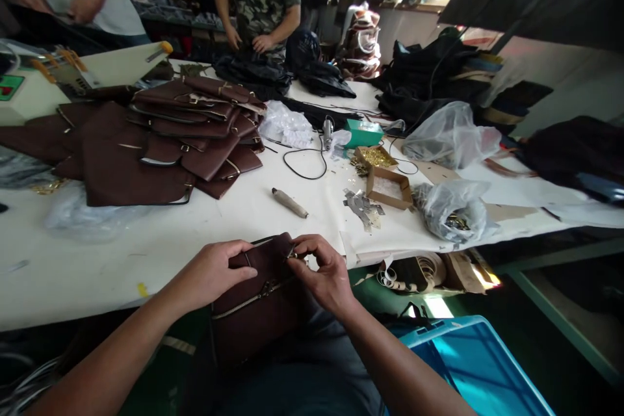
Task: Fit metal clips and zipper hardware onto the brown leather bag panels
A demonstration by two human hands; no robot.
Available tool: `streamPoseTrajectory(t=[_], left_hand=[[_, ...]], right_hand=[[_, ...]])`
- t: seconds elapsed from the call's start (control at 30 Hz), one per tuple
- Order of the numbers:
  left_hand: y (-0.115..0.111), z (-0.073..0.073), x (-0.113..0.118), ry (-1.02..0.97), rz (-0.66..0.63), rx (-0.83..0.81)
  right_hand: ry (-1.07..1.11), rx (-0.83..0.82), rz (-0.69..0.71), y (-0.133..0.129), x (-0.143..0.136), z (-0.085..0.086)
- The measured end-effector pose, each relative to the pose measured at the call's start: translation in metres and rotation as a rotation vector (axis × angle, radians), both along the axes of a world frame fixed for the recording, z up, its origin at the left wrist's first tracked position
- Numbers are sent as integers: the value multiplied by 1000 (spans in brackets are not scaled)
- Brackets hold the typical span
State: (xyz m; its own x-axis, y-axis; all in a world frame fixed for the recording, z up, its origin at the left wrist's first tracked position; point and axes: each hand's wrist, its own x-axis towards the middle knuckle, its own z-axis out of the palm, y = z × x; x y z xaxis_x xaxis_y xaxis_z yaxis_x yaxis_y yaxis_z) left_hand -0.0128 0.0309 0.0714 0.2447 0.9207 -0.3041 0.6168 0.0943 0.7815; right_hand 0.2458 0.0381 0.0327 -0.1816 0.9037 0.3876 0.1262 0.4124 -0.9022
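Note:
A dark brown leather bag piece with a brass zipper rests against the table's front edge and my lap. My left hand grips its upper left side, thumb on top and fingers at the far edge. At the upper right corner my right hand pinches a small metal fitting, partly hidden by the fingertips. A zipper pull lies on the zipper between the hands. Beyond them a grey-wrapped rod-like tool lies on the white table.
Stacked brown leather pieces cover the table's left. Cardboard boxes, flat metal plates and a plastic bag of metal parts stand right. A blue crate is low right. Two people work across the table.

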Motion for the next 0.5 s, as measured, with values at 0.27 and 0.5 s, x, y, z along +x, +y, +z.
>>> streamPoseTrajectory(t=[0.27, 0.5], left_hand=[[-15, 4, 4, -7, 5, 3], [-21, 10, 10, 1, 1, -9]], right_hand=[[-12, -58, -15, -37, -22, -16], [-41, -38, 4, -41, -21, -16]])
